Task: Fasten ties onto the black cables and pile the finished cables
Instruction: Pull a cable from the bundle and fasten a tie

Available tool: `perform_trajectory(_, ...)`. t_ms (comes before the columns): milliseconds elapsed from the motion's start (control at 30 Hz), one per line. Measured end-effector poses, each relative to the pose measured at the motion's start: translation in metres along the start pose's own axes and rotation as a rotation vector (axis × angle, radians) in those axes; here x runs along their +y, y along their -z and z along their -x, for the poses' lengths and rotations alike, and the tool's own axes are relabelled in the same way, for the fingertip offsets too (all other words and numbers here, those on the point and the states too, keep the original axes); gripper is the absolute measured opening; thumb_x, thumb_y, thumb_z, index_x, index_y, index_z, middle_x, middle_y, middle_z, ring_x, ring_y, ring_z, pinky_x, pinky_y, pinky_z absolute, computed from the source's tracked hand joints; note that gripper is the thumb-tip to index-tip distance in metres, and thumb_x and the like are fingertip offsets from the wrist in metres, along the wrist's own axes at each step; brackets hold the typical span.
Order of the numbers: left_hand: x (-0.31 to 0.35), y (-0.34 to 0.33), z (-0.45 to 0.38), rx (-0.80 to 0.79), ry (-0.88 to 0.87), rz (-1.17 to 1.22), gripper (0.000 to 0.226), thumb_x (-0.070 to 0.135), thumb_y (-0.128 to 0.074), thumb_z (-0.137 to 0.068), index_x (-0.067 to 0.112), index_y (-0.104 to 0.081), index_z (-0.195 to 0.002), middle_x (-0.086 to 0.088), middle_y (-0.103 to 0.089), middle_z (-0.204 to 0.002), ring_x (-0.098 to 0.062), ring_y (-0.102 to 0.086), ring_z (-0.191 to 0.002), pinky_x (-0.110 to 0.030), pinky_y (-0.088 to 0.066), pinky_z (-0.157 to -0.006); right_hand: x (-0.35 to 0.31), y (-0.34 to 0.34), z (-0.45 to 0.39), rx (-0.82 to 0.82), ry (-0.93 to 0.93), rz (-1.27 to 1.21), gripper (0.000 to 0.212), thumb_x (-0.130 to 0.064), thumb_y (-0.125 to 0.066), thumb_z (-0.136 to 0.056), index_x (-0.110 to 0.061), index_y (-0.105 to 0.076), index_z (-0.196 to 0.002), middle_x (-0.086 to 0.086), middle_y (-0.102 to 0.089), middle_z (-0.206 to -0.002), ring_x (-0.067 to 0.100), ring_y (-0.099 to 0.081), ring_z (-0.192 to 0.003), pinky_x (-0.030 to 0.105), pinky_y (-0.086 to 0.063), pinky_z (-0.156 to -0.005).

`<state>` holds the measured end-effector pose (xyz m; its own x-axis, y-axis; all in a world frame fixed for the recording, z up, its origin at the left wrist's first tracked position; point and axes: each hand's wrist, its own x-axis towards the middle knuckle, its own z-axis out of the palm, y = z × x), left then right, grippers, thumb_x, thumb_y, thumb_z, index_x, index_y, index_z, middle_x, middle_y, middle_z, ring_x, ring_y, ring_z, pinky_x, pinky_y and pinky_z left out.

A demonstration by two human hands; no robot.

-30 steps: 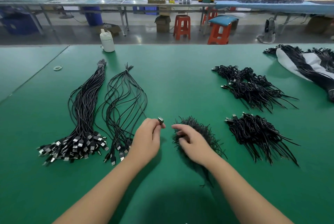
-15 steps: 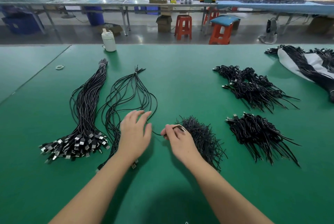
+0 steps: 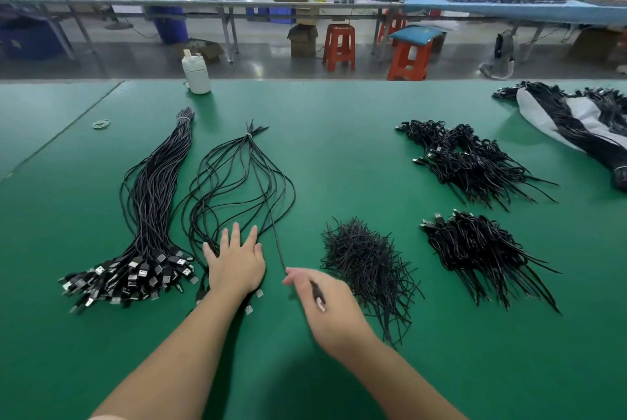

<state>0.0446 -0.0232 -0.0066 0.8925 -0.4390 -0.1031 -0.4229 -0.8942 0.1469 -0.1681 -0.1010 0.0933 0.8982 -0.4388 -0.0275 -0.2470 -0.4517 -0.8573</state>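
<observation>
Pinching one black cable (image 3: 271, 209) near its plug, the right hand (image 3: 325, 307) draws it from the loose bundle (image 3: 234, 182); the left hand (image 3: 235, 263) lies flat, fingers straight, pinning that bundle to the table (image 3: 339, 155). Beyond, ties (image 3: 366, 260) and finished piles (image 3: 475, 243) wait. Pulling sideways could snag neighbouring strands and tangle them.

No words or numbers clear enough to read anywhere. Nothing printed on the white bottle (image 3: 196, 73). Far tables too blurry.
</observation>
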Motion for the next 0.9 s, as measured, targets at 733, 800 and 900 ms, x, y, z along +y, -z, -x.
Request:
perform_trajectory(733,-0.002,0.009,-0.001,-0.055,0.020,0.068,0.053,0.041,-0.015,-0.104,0.036,-0.018,-0.157,-0.002,-0.010,-0.166,-0.022,0.000,-0.153,-0.057,0.008,-0.120,-0.043,0.043,0.000,-0.040,-0.223,-0.680,0.022,-0.021,-0.040,-0.095,-0.016,-0.050,-0.076,-0.005,-0.025,-0.058,0.015,-0.013,-0.051,0.027,-0.013,-0.045)
perform_trajectory(800,0.003,0.026,0.005,0.010,-0.011,0.106,0.051,0.037,-0.020,-0.104,0.031,-0.032,-0.153,-0.004,-0.021,-0.164,-0.024,-0.005,-0.153,-0.055,0.009,-0.121,-0.041,0.047,-0.006,0.029,-0.224,-0.616,0.029,-0.024,-0.039,-0.100,-0.014,-0.056,-0.078,-0.005,-0.028,-0.057,0.015,-0.016,-0.051,0.030,-0.012,-0.048)
perform_trajectory(900,0.025,0.060,0.026,0.180,-0.263,0.420,0.047,0.036,-0.031,-0.100,0.025,-0.056,-0.138,0.002,-0.046,-0.151,-0.012,-0.027,-0.146,-0.049,-0.008,-0.124,-0.039,0.051,-0.014,0.055,-0.203,-0.605,0.037,-0.031,-0.039,-0.104,-0.014,-0.062,-0.080,-0.006,-0.029,-0.055,0.013,-0.018,-0.049,0.031,-0.014,-0.048)
